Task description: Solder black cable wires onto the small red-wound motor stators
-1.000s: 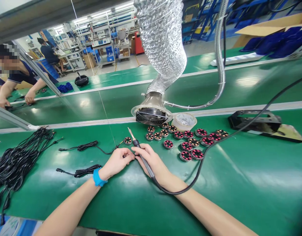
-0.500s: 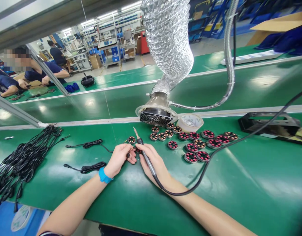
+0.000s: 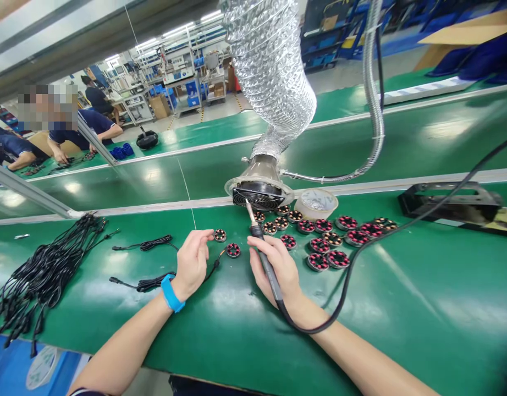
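In my right hand [image 3: 280, 267] is a soldering iron [image 3: 266, 261], its bare tip pointing up and away toward the fan. My left hand [image 3: 192, 261] hovers over the table with its fingers bent and pressed together; what they hold, if anything, is hidden. A thin pale strand hangs from above and ends behind that hand. Just past its fingertips lies a small round coil part with copper windings [image 3: 219, 235]. Between my hands sits a red-wound coil part [image 3: 233, 250], with the bared orange end of a black cable [image 3: 214, 268] close against it.
Several more coil parts [image 3: 319, 245] lie to the right, by a roll of tape [image 3: 316, 203]. A fume-extractor hood with a fan [image 3: 259, 192] hangs beyond my hands. Bundled black cables [image 3: 51, 269] fill the left side. The iron's cord crosses at right. Co-workers sit beyond the bench.
My hands have moved apart, uncovering the red-wound coil part and the cable end. The soldering iron has shifted right with my right hand. My left hand has come off the cable.
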The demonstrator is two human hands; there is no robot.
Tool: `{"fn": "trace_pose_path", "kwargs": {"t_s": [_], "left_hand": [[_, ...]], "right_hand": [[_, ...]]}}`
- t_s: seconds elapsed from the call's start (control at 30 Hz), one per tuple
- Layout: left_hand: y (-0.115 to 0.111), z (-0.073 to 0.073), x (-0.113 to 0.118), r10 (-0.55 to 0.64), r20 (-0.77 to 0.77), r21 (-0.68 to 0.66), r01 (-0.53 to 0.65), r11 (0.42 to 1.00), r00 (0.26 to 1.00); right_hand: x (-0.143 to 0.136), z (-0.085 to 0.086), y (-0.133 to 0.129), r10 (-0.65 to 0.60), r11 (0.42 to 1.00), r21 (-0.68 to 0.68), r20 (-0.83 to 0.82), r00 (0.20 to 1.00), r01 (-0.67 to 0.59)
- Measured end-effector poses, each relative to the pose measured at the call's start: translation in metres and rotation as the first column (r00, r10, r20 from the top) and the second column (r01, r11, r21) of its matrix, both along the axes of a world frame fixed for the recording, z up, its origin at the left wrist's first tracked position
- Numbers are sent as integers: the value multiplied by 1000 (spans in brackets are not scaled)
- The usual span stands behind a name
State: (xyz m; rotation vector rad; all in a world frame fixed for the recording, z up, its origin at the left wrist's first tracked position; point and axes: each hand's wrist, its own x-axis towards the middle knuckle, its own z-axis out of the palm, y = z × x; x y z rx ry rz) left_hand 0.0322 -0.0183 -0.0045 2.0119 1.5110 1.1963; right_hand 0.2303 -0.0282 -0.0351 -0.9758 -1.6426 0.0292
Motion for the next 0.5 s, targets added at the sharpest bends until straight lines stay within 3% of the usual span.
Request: {"fn": "trace_pose_path", "kwargs": {"t_s": [0.1,0.23,0.33,0.5], "left_hand": [[2,10,6,-105,-314,-38,98,994,943],[6,17,22,-244,-698,-178,167,970,674],[12,19,28,-240,-798,-185,155,970,552],[28,19,20,-243,-827,-234,84,969,506]], "right_hand": [[2,1,1,-32,999,8,14,999,32],[3,2,2,-60,996,63,47,997,57],[3,2,3,-72,994,92,61,996,66],[5,-1,5,-96,985,150,93,991,82]]}}
